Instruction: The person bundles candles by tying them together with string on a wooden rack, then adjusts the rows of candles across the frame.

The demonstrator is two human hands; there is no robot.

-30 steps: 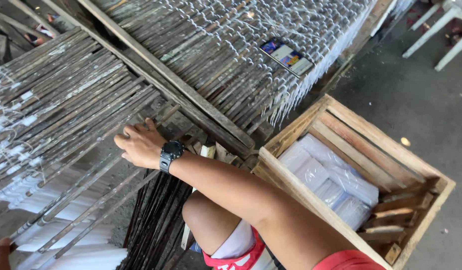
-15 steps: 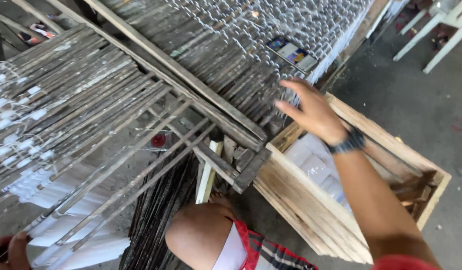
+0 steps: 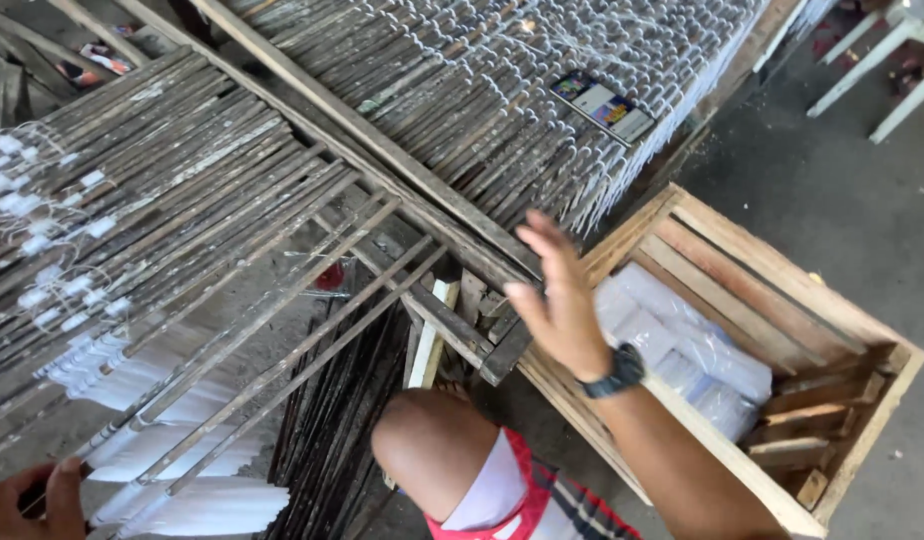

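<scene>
We observed the right hand (image 3: 560, 300) raised in the air with its fingers spread and slightly curved, palm turned toward the racks, holding nothing and touching nothing; a dark wristwatch (image 3: 614, 371) sat on its wrist. It hovered just above the near corner of a wooden crate (image 3: 782, 290), close to the lower end of a long wooden beam (image 3: 382, 150) that ran diagonally between two racks. The crate stood on the floor to the right and held clear plastic packets (image 3: 682, 350) of pale goods lying along its bottom. We noted the upper rack of thin rods (image 3: 462, 80) sloping away from the hand, with a mobile phone (image 3: 602, 105) lying flat on it, well apart from the fingers. The left hand (image 3: 27, 500) appeared only at the bottom left edge, partly cut off; its fingers were curled around the near end of a rod on the lower rack of rods (image 3: 162, 220), though we could not tell how firmly. White candles (image 3: 182, 470) hung in rows beneath that lower rack, near the left hand. A bare knee (image 3: 432, 450) showed between the racks and the crate, below the right forearm. White chair legs (image 3: 882, 70) stood at the upper right, well apart from both hands.
</scene>
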